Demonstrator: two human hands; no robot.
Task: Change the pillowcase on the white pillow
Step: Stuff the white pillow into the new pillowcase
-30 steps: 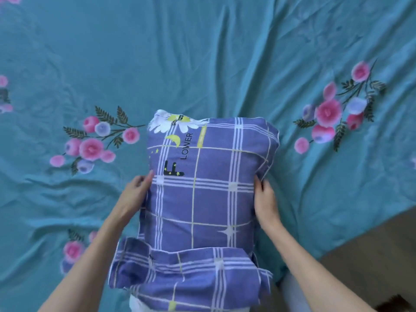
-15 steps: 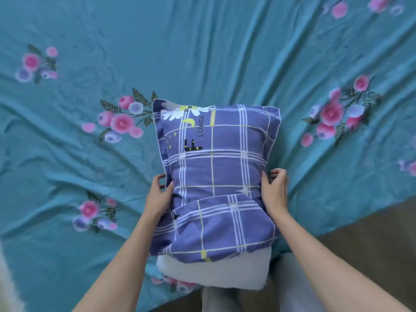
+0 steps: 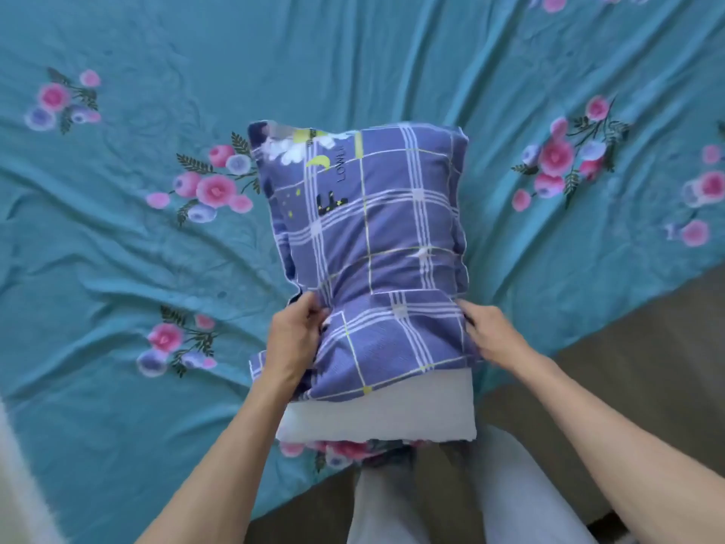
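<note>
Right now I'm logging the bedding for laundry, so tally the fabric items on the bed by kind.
Purple plaid cotton pillowcase: 1, gripped at its bunched edge by the left hand and right hand
White rectangular pillow: 1
Teal bedsheet with pink flowers: 1
Total: 3

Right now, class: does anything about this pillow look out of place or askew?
Yes. The purple plaid pillowcase is bunched up partway along the white pillow, whose near end sticks out bare. The left hand and right hand grip the bunched fabric at each side.
</note>
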